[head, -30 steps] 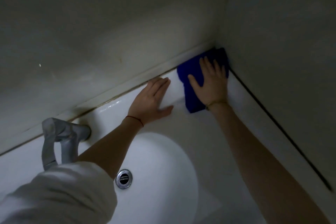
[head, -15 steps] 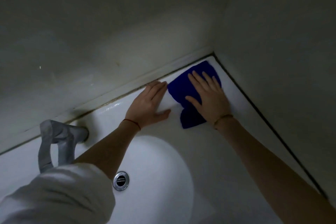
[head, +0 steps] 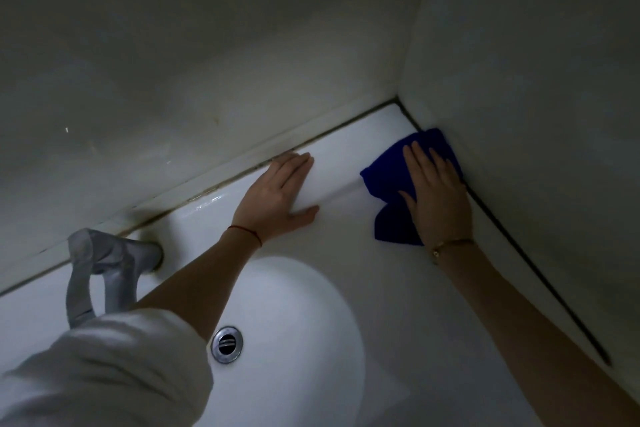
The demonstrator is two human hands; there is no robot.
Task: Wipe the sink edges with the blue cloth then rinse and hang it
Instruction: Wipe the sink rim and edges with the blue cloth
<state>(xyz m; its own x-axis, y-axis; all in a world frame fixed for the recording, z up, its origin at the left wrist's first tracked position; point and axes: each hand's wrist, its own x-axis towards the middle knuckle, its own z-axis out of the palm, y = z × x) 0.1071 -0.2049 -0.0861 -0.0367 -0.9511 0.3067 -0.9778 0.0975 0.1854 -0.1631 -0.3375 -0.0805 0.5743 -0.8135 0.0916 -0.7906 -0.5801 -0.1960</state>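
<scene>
The cloth (head: pixel 391 172) lies on the sink (head: pixel 346 156) edge. Our right hand (head: pixel 437 196) presses it flat, fingers straight. Our left hand (head: pixel 277 199) rests flat beside.

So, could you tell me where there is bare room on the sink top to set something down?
Bare ledge lies between the left hand and the blue cloth under the right hand, and in front of the cloth beside the right wall. It is crowded behind the white sink basin, by the grey metal tap.
</scene>
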